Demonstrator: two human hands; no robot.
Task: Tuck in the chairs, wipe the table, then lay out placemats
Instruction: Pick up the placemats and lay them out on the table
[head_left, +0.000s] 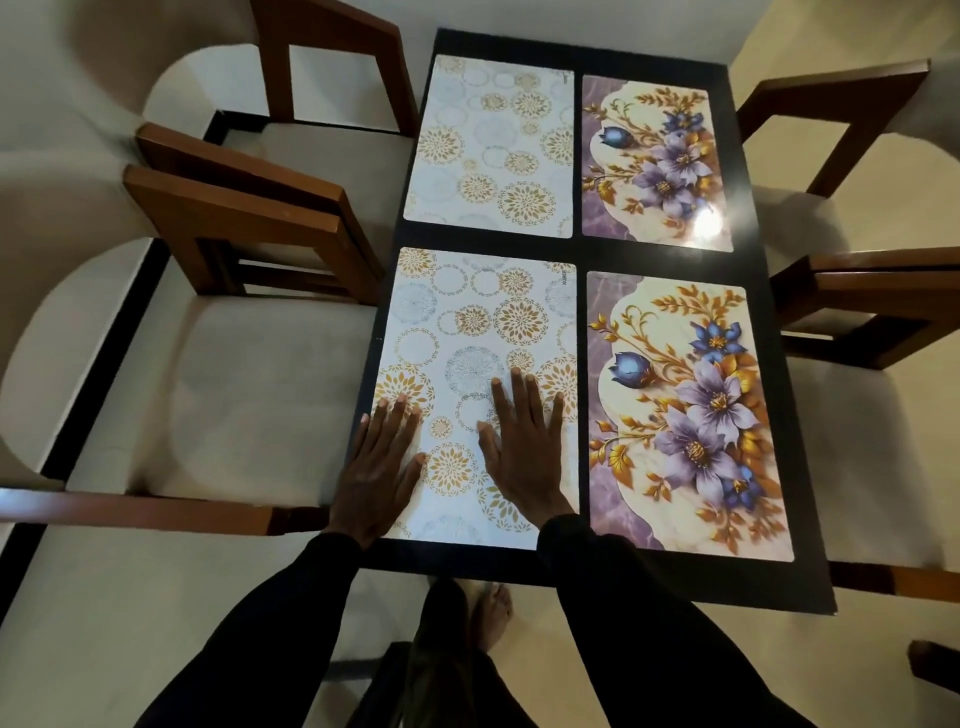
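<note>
head: left hand (376, 475), right hand (524, 452) flat on circle-print placemat (467, 322), perhaps pressing.

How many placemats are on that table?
4. Gold-circle mats on the left: far gold mat, near gold mat under the left hand and right hand. Floral mats on the right: far floral mat, near floral mat. None seems hidden.

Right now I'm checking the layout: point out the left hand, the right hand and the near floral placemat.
left hand (382, 473), head view, its back
right hand (521, 457), head view, its back
near floral placemat (719, 400), head view, central purple flower
</note>
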